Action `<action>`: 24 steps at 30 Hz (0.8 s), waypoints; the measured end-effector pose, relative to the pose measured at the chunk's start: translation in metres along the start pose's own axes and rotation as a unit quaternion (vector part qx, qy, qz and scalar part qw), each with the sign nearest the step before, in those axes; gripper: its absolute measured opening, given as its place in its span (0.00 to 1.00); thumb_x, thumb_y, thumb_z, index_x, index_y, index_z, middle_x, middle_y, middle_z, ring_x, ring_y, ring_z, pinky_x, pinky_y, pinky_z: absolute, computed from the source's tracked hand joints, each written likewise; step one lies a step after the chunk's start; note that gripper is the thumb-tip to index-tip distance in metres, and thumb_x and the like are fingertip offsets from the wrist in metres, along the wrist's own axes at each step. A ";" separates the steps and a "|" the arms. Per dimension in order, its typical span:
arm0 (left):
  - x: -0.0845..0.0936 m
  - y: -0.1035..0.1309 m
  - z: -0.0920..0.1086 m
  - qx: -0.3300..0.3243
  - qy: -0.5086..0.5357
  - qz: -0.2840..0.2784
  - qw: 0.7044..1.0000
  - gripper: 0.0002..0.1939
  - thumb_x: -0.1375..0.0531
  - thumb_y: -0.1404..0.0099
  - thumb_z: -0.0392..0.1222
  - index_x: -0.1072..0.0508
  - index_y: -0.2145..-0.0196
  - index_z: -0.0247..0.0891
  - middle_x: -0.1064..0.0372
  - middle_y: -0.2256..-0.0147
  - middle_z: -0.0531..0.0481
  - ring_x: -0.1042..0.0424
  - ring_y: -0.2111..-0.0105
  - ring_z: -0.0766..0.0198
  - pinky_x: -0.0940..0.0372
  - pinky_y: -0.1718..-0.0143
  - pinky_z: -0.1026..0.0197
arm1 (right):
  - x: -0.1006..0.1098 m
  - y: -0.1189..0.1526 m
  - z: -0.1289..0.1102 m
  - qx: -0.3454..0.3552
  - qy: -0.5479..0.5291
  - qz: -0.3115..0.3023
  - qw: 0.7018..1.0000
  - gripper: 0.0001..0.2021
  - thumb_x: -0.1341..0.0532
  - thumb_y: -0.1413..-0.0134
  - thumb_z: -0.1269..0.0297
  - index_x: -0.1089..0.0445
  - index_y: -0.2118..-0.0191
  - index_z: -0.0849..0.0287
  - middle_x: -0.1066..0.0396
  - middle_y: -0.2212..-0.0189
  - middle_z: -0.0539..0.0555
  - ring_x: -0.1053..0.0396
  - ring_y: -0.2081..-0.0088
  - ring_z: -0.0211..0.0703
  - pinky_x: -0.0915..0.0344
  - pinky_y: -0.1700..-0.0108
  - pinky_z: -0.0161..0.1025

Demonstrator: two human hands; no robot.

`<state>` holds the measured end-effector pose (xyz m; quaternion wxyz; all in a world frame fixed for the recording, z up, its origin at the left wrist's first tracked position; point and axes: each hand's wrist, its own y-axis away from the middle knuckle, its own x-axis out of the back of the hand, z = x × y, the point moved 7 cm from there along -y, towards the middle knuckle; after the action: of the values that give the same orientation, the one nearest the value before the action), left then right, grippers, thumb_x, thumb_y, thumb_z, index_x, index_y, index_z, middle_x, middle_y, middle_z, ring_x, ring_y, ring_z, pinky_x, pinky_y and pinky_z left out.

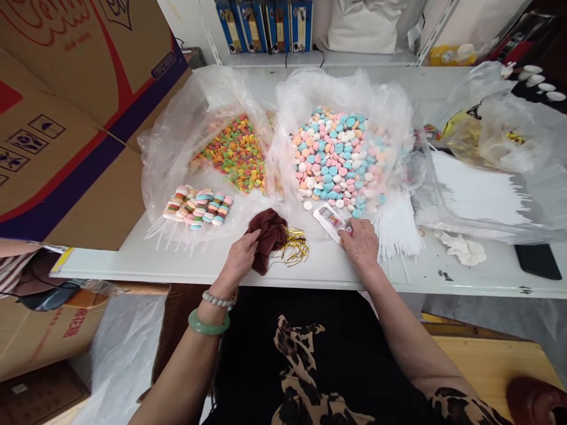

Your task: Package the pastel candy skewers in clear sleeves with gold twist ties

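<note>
My left hand pinches a dark maroon cloth on the table. Beside the cloth lies a small heap of gold twist ties. My right hand has closed on the near end of a small printed packet, its far end showing past the fingers. Behind the packet, an open clear bag holds pastel round candies in blue, pink, white and orange. Left of it, another bag holds small coloured ring candies. Several candy skewers on white sticks lie at the left.
A large cardboard box stands at the left. White sticks lie right of my right hand, with more in a clear tray. A crumpled tissue and a black flat object rest near the right edge.
</note>
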<state>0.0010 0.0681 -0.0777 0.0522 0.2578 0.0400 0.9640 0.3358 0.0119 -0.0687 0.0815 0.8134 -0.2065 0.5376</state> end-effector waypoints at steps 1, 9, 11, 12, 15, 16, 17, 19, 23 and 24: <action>0.002 0.000 -0.008 0.027 0.046 0.018 0.998 0.16 0.41 0.44 0.43 0.22 0.60 0.36 0.23 0.58 0.44 0.26 0.57 0.57 0.33 0.53 0.57 | -0.001 -0.002 0.003 -0.011 -0.013 -0.002 1.000 0.13 0.43 0.47 0.60 0.27 0.58 0.57 0.32 0.59 0.58 0.39 0.56 0.51 0.43 0.56 0.44; 0.004 -0.012 -0.018 0.125 0.042 0.085 0.988 0.11 0.36 0.49 0.48 0.28 0.75 0.37 0.35 0.82 0.56 0.36 0.81 0.67 0.41 0.78 0.64 | 0.015 -0.006 0.012 -0.044 -0.165 0.090 0.981 0.10 0.45 0.48 0.61 0.27 0.69 0.57 0.29 0.67 0.55 0.34 0.60 0.48 0.40 0.55 0.44; 0.009 -0.012 -0.005 0.112 -0.064 0.086 0.988 0.14 0.40 0.43 0.52 0.27 0.75 0.38 0.33 0.80 0.54 0.33 0.76 0.64 0.41 0.75 0.64 | 0.022 -0.003 0.013 -0.043 -0.224 0.118 0.967 0.10 0.44 0.48 0.59 0.27 0.70 0.57 0.29 0.66 0.55 0.33 0.60 0.47 0.39 0.54 0.43; 0.010 -0.011 0.002 0.103 -0.108 0.076 0.986 0.16 0.43 0.40 0.53 0.26 0.73 0.38 0.31 0.78 0.52 0.31 0.72 0.62 0.40 0.72 0.63 | 0.023 -0.002 0.013 -0.046 -0.259 0.120 0.957 0.10 0.44 0.48 0.59 0.28 0.70 0.57 0.28 0.66 0.54 0.33 0.61 0.47 0.38 0.55 0.43; 0.010 0.002 0.025 0.062 -0.171 0.076 0.980 0.17 0.47 0.35 0.48 0.23 0.57 0.40 0.26 0.61 0.44 0.28 0.60 0.55 0.36 0.63 0.58 | 0.022 0.002 0.007 -0.062 -0.380 0.091 0.918 0.10 0.42 0.49 0.57 0.29 0.70 0.58 0.30 0.70 0.52 0.34 0.65 0.44 0.37 0.60 0.40; 0.010 0.009 0.034 0.040 -0.165 0.096 0.981 0.19 0.46 0.36 0.46 0.26 0.50 0.41 0.27 0.55 0.42 0.29 0.57 0.54 0.36 0.61 0.57 | 0.022 0.005 0.001 -0.066 -0.416 0.079 0.903 0.10 0.41 0.49 0.57 0.29 0.70 0.58 0.31 0.71 0.50 0.35 0.67 0.43 0.37 0.62 0.39; 0.008 0.018 0.043 0.016 -0.142 0.118 0.983 0.22 0.45 0.37 0.44 0.28 0.46 0.42 0.29 0.52 0.41 0.29 0.56 0.54 0.35 0.59 0.56 | 0.021 0.009 -0.008 -0.065 -0.447 0.068 0.889 0.10 0.40 0.49 0.57 0.30 0.70 0.58 0.32 0.73 0.49 0.36 0.68 0.41 0.38 0.63 0.38; -0.004 0.032 0.059 -0.024 -0.027 0.116 0.993 0.22 0.39 0.42 0.45 0.26 0.49 0.40 0.29 0.54 0.42 0.29 0.58 0.57 0.34 0.58 0.57 | 0.023 0.019 -0.037 -0.036 -0.486 0.051 0.872 0.09 0.39 0.48 0.58 0.30 0.70 0.58 0.34 0.74 0.48 0.37 0.69 0.40 0.38 0.64 0.38; -0.046 0.045 0.067 0.052 0.328 -0.027 0.943 0.17 0.31 0.50 0.49 0.23 0.67 0.34 0.28 0.70 0.47 0.31 0.72 0.65 0.35 0.67 0.61 | 0.028 0.051 -0.113 0.118 -0.461 -0.011 0.880 0.07 0.40 0.45 0.61 0.30 0.72 0.56 0.32 0.71 0.51 0.35 0.65 0.43 0.37 0.58 0.42; -0.045 0.045 0.065 0.077 0.383 -0.010 0.920 0.16 0.31 0.51 0.49 0.24 0.71 0.33 0.29 0.74 0.50 0.32 0.74 0.67 0.36 0.69 0.63 | 0.027 0.058 -0.128 0.152 -0.447 -0.032 0.881 0.07 0.39 0.45 0.61 0.30 0.71 0.55 0.31 0.69 0.52 0.34 0.63 0.44 0.36 0.56 0.43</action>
<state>0.0687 0.0210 -0.0392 0.0226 -0.1284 0.1337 0.9824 0.2123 -0.0016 0.0033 -0.1266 0.9759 -0.1105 0.1389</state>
